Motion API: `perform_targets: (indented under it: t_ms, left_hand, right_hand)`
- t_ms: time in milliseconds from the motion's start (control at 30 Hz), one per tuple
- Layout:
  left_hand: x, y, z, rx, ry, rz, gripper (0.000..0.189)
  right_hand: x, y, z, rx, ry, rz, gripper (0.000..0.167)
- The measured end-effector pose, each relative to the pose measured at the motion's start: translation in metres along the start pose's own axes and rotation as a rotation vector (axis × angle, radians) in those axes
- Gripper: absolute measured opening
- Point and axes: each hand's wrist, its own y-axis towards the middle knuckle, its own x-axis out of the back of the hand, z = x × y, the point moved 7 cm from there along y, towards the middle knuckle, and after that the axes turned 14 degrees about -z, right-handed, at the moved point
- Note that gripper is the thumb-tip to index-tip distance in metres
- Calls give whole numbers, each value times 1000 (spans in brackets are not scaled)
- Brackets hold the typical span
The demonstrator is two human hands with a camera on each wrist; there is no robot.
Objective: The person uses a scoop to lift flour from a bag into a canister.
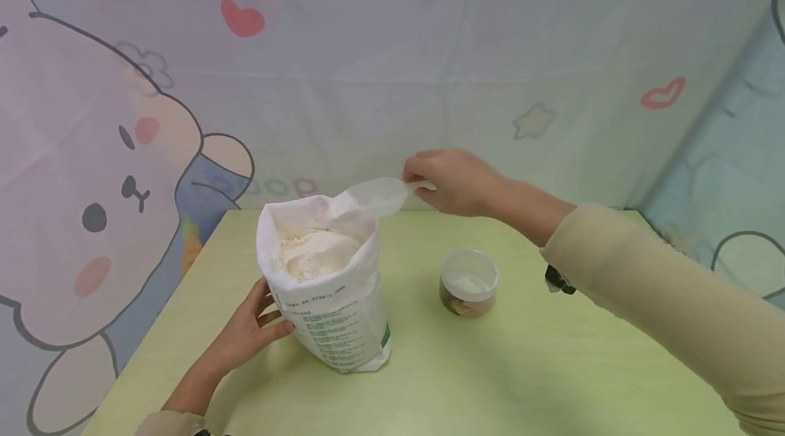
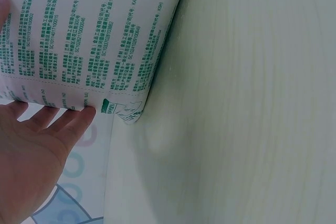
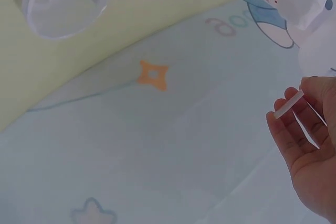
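Note:
A white bag (image 1: 343,327) with green print stands upright, its top rolled open and filled with clumpy, off-white flour (image 1: 319,253). My left hand (image 1: 251,327) holds the bag by its left side, thumb on the printed front. In the left wrist view, the fingers (image 2: 68,124) of that hand reach the bag's edge, their tips partly hidden. Above the bag's right rim, my right hand (image 1: 456,180) pinches the handle of a translucent white scoop (image 1: 383,196). Some flour shows at the scoop's front end, which overlaps the rim.
To the right of the bag, a round clear-walled tub (image 1: 469,286) with a brown lower label has some white powder inside. Both stand on a pale yellow-green table (image 1: 552,368). Behind it hangs a cartoon-printed cloth (image 1: 380,48).

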Motion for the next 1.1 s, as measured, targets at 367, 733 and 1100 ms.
perform_targets:
  t_ms: [367,733,1100]
  left_hand:
    - [3,1,2,9,1,3,84]
    - [3,0,-1,8,6,4,84]
    - [2,0,0,10,-1,2,84]
  right_hand:
    - [13,-16,-27,-56,-34,-6,13]
    - [15,-43,-54,-97,-48,-39,11]
    - [3,-76,-78,-135,-49,-34,13]
